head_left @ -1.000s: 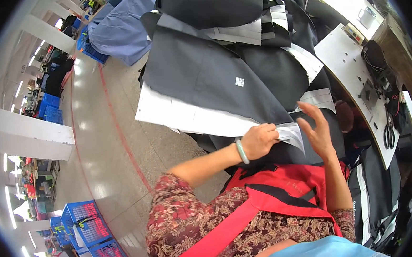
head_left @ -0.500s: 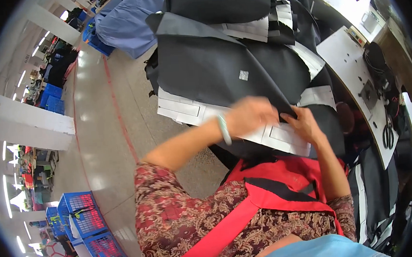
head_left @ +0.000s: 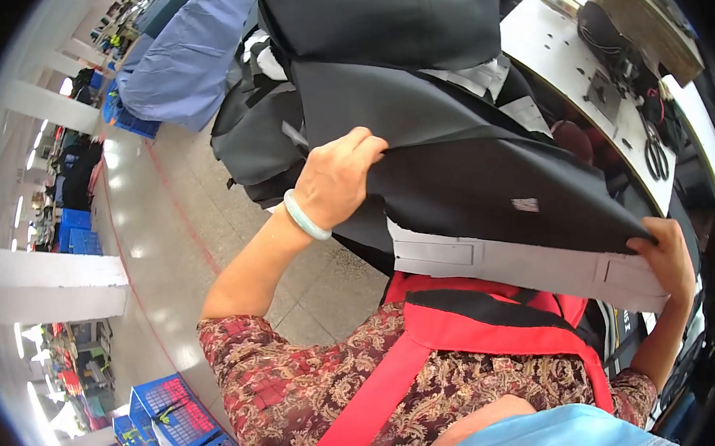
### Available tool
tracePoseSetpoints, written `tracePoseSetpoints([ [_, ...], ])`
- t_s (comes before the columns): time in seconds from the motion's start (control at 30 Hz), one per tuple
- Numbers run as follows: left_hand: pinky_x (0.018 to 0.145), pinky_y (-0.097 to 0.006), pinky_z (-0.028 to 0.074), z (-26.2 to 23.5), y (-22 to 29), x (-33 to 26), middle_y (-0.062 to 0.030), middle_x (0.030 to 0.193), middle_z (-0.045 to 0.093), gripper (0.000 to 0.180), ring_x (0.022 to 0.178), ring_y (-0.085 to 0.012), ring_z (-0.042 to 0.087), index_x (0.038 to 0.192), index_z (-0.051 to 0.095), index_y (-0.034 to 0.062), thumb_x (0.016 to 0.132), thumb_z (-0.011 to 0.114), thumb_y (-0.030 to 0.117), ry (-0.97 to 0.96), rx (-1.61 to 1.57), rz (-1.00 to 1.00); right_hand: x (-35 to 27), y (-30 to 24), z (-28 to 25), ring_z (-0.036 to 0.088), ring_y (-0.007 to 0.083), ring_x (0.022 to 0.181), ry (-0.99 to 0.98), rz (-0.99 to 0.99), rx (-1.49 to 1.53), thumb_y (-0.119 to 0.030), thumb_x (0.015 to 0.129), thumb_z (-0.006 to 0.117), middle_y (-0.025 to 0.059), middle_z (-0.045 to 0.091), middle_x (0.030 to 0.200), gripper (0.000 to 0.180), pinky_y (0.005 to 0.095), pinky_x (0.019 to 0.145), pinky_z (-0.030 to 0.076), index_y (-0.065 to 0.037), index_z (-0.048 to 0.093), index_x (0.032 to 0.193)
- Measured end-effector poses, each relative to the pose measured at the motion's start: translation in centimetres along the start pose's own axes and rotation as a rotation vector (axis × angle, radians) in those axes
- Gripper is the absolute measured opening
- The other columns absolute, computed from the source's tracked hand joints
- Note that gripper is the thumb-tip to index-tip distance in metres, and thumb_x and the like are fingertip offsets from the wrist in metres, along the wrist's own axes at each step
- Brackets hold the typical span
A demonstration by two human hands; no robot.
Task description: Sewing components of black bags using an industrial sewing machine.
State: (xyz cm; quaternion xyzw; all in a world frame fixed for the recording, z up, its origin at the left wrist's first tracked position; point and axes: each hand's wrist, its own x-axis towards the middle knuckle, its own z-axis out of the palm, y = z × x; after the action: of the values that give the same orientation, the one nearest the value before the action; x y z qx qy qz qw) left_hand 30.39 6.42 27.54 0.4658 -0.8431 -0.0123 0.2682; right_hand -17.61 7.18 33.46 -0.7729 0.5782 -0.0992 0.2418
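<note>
A large black fabric panel (head_left: 462, 182) stretches between my two hands, raised and folded over along its middle. My left hand (head_left: 338, 179), with a pale green bangle (head_left: 306, 216) at the wrist, pinches the panel's fold. At the far right end, my right hand (head_left: 669, 255) grips the panel's corner between thumb and fingers. A white strip (head_left: 526, 269) with outlined rectangles runs along the near edge, close to my red apron (head_left: 465, 331). On the black surface sits a small whitish printed patch (head_left: 525, 205). My right fingertips are partly hidden behind the corner.
More black panels (head_left: 385, 18) are heaped behind. To the right, a white worktable (head_left: 557, 51) bears black-handled scissors (head_left: 655, 152). A blue-grey cloth cover (head_left: 189, 61) lies at the far left. Blue crates (head_left: 172, 410) stand on the floor at lower left.
My hands have moved well apart, the left one leftward and the right one rightward. The panel has been lifted, and its white-edged side has shifted right.
</note>
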Motion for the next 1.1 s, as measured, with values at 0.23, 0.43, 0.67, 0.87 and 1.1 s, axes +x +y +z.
tracePoseSetpoints([
  [0.23, 0.068, -0.044, 0.049, 3.2, 5.3, 2.6, -0.0165, 0.085, 0.06, 0.009, 0.081, -0.038, 0.061, 0.094, 0.055, 0.0017, 0.092, 0.057, 0.01, -0.403, -0.364, 0.152, 2.5, -4.2, 2.1, 0.045, 0.0337, 0.129, 0.101, -0.342, -0.094, -0.002, 0.053, 0.081, 0.0116, 0.048, 0.14, 0.09, 0.0417, 0.108, 0.037, -0.012, 0.05, 0.137],
  [0.43, 0.071, -0.046, 0.05, 4.6, 10.6, 3.5, -0.0178, 0.082, 0.063, 0.015, 0.081, -0.0393, 0.062, 0.086, 0.059, 0.0029, 0.091, 0.06, 0.017, -0.676, -0.638, 0.297, 5.2, -9.3, 11.4, 0.062, 0.0303, 0.089, -0.201, -0.775, 0.029, -0.023, 0.071, 0.078, 0.0102, 0.065, 0.095, 0.063, 0.0391, 0.083, 0.049, -0.004, 0.054, 0.125],
  [0.67, 0.089, -0.038, 0.046, 1.1, 1.3, 13.8, -0.0093, 0.113, 0.063, 0.032, 0.108, -0.0291, 0.059, 0.11, 0.066, 0.0133, 0.085, 0.068, 0.033, 0.086, 0.501, 0.473, 4.8, -7.6, 12.6, 0.061, 0.0241, 0.076, -0.077, -0.866, -0.111, -0.021, 0.073, 0.075, 0.0062, 0.059, 0.082, 0.029, 0.0356, 0.068, 0.05, -0.008, 0.066, 0.098],
  [0.87, 0.104, -0.042, 0.042, 2.3, -6.5, 14.9, -0.0197, 0.13, 0.059, 0.057, 0.119, -0.0383, 0.056, 0.134, 0.056, 0.0121, 0.087, 0.064, 0.043, -0.622, 0.184, -0.163, -1.1, -5.0, 4.6, 0.06, 0.0282, 0.062, -0.077, -0.639, 0.213, -0.015, 0.064, 0.078, 0.0078, 0.062, 0.073, 0.024, 0.0376, 0.054, 0.047, -0.004, 0.068, 0.083],
  [1.1, 0.106, -0.041, 0.04, 13.0, 3.7, 11.8, -0.0218, 0.129, 0.059, 0.064, 0.12, -0.039, 0.056, 0.136, 0.054, 0.0094, 0.091, 0.052, 0.055, -1.037, -0.149, 0.029, -11.8, 1.3, -2.4, 0.056, 0.0238, 0.058, 0.409, -0.216, -0.266, -0.032, 0.062, 0.08, 0.009, 0.059, 0.066, 0.039, 0.0352, 0.056, 0.041, 0.0, 0.067, 0.08],
])
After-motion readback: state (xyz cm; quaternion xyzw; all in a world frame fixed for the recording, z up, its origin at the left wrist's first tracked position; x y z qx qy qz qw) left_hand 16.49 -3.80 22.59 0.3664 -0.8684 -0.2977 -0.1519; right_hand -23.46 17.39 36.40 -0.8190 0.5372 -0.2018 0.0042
